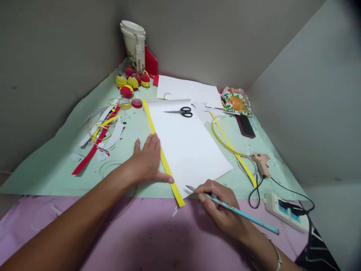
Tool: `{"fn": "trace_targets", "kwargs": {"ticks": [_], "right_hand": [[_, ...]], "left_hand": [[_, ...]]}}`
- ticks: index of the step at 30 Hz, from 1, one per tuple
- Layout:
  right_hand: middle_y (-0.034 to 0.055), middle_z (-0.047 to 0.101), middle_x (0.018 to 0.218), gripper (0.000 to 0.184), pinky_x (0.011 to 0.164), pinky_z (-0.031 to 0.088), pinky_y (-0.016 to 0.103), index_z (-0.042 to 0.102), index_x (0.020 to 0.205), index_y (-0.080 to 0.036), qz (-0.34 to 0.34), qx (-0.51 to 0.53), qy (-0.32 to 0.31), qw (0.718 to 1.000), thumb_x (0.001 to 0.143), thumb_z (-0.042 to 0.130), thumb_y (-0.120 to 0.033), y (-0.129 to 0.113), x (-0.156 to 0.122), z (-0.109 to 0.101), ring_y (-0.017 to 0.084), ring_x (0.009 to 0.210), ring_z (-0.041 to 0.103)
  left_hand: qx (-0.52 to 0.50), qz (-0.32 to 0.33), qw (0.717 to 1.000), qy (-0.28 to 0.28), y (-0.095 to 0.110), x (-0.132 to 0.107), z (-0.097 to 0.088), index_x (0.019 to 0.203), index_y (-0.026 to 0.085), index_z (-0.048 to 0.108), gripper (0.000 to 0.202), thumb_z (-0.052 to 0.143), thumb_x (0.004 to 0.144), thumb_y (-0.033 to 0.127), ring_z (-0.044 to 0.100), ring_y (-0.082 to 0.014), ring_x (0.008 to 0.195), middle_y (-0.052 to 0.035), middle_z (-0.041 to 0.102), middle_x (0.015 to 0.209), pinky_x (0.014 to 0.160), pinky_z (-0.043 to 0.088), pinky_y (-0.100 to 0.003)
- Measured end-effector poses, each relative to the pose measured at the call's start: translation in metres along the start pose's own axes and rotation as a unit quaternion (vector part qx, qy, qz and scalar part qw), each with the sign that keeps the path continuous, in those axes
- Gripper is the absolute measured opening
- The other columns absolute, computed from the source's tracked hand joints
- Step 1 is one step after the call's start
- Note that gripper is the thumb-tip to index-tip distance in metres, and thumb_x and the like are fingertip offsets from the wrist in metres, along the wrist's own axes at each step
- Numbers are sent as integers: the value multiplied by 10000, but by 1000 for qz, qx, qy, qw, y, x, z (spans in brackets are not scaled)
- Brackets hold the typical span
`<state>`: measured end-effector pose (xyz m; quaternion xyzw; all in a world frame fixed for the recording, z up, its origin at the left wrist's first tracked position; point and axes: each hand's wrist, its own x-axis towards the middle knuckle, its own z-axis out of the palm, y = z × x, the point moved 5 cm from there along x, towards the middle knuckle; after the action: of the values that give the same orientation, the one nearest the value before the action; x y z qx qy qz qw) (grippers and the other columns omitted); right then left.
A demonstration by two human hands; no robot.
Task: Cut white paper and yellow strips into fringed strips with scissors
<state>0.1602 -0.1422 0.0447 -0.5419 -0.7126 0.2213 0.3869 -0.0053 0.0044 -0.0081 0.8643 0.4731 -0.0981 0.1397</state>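
Observation:
My left hand (pixel 148 160) lies flat with fingers stretched out, pressing a long yellow paper strip (pixel 162 154) along the left edge of a white sheet (pixel 188 145). My right hand (pixel 218 207) is closed round a light blue pencil (pixel 239 213). The pencil tip touches the near corner of the white sheet, close to the yellow strip's near end.
Black scissors (pixel 180 111) lie on the sheet's far end. Paper scraps (pixel 101 131) lie left, red and yellow balls (pixel 131 82) and stacked cups (pixel 134 45) at the back. A glue gun (pixel 261 162), power strip (pixel 286 211), snack packet (pixel 238 102) and phone (pixel 245 126) sit right.

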Motion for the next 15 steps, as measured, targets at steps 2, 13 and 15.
{"fn": "trace_targets", "kwargs": {"ticks": [2, 13, 15], "right_hand": [[10, 652, 667, 145, 570, 434, 237, 684, 861, -174, -9, -6, -30, 999, 884, 545, -139, -2, 0, 5, 131, 586, 585], [12, 664, 668, 193, 609, 441, 244, 661, 809, -185, -3, -24, -94, 995, 905, 496, -160, 6, -9, 22, 131, 600, 587], [11, 664, 670, 191, 616, 439, 244, 663, 814, -184, 0, -27, -97, 995, 904, 497, -156, 9, -10, 24, 131, 607, 588]], "left_hand": [[-3, 3, 1000, 4, -1, 0, 1, 1526, -47, 103, 1417, 639, 530, 806, -20, -422, 1494, -310, -4, 1603, 1148, 48, -633], [0, 4, 1000, 6, -2, 0, 3, 1532, -35, 82, 1415, 622, 543, 820, -23, -427, 1492, -313, -16, 1600, 1153, 37, -619], [1, 3, 1000, 7, -1, 0, 2, 1530, -39, 89, 1414, 622, 540, 819, -18, -426, 1492, -315, -12, 1599, 1153, 32, -617]]}}
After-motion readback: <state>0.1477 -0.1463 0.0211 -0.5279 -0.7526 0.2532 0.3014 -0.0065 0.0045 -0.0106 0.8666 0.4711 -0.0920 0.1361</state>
